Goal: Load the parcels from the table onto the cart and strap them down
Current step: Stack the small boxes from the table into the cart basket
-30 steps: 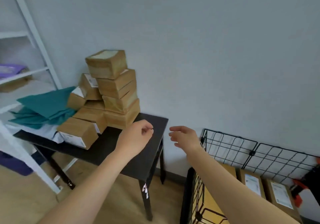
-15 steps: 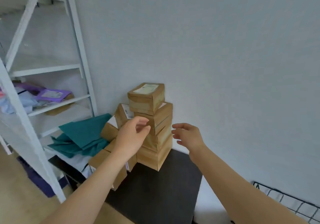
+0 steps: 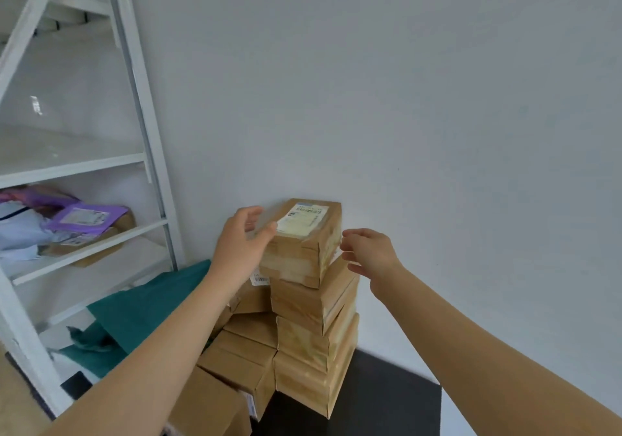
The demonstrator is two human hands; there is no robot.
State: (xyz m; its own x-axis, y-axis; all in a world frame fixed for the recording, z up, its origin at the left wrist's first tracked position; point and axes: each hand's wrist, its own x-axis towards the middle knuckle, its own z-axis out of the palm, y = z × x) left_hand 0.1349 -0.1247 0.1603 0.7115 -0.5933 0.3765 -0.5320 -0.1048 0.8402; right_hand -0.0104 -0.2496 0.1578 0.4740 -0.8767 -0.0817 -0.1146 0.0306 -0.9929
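Observation:
A stack of brown cardboard parcels point(image 3: 313, 338) stands on the black table point(image 3: 387, 398) against the wall. The top parcel point(image 3: 299, 253) carries a white shipping label. My left hand point(image 3: 240, 243) is at that parcel's left side, fingers loosely spread, thumb touching its top left edge. On the other side my right hand point(image 3: 367, 253) hovers with spread fingers, fingertips just off the right face. Neither hand holds anything. More parcels point(image 3: 235, 365) lie lower left, partly hidden by my left forearm. The cart is out of view.
A white metal shelf rack point(image 3: 148, 152) stands at the left, with a purple mailer point(image 3: 84, 220) and other bags on a shelf. Teal plastic bags point(image 3: 141, 314) lie beside the parcels. The grey wall is right behind the stack.
The view has swung left and closer to the stack, and the cart has left the frame. Both hands have risen from table height to the top parcel's sides.

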